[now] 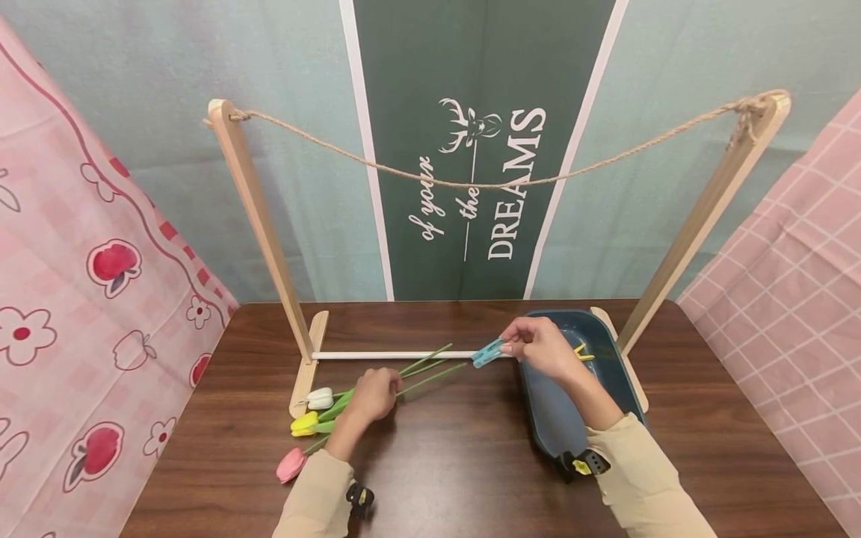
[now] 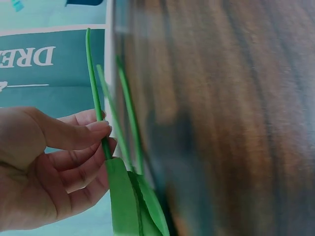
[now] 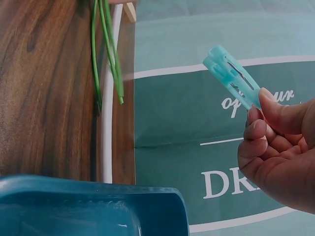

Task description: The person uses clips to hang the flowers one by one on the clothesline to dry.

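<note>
My left hand point(image 1: 377, 393) pinches one green stem between thumb and fingers; the left wrist view shows that stem point(image 2: 93, 78) raised beside two others. These belong to artificial tulips: a white tulip point(image 1: 320, 398), a yellow tulip point(image 1: 305, 424) and a pink tulip point(image 1: 291, 465), their heads pointing left. Which flower the pinched stem carries, I cannot tell. Above the left rim of a blue basin point(image 1: 531, 418), my right hand point(image 1: 546, 347) pinches a light blue clothespin point(image 1: 487, 353) by its handle end. Its other end points left, toward the stem tips, and nothing is clipped in it.
A wooden frame with a left post point(image 1: 258, 224) and a right post point(image 1: 702, 224) stands on the brown table point(image 1: 437, 463). Twine point(image 1: 430, 181) sags between the post tops, and a white rod point(image 1: 377, 356) joins the bases. Something yellow, perhaps a clothespin point(image 1: 584, 353), lies in the basin.
</note>
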`<state>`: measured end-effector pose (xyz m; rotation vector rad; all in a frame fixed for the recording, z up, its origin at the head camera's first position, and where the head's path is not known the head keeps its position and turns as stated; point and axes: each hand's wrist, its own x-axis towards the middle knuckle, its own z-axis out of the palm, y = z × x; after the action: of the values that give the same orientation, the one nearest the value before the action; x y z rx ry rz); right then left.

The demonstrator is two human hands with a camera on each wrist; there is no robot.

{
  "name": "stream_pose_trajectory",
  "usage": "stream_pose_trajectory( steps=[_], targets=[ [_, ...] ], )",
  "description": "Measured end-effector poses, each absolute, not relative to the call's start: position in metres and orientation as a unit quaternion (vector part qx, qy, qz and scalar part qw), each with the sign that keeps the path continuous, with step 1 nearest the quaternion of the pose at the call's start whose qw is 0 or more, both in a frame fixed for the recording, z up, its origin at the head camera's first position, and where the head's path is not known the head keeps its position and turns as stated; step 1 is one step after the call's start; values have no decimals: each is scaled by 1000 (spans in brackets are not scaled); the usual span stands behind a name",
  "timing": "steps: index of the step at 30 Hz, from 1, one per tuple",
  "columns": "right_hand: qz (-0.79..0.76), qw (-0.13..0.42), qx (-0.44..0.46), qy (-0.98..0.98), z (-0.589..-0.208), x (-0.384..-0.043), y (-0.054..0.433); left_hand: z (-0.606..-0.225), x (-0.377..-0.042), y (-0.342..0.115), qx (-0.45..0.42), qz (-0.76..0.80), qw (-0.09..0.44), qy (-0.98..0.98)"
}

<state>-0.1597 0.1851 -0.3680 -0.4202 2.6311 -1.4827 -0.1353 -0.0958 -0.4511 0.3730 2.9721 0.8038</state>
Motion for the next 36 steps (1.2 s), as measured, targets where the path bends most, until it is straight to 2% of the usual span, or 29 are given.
stream_pose_trajectory(
  steps=[17, 36],
  targets=[
    [-487, 49, -138, 861, -366, -159, 185, -402, -138, -95, 129, 273, -58, 952],
    [-487, 53, -137, 861, -368, -157, 185, -355, -140, -86, 132, 331, -75, 931]
  ],
)
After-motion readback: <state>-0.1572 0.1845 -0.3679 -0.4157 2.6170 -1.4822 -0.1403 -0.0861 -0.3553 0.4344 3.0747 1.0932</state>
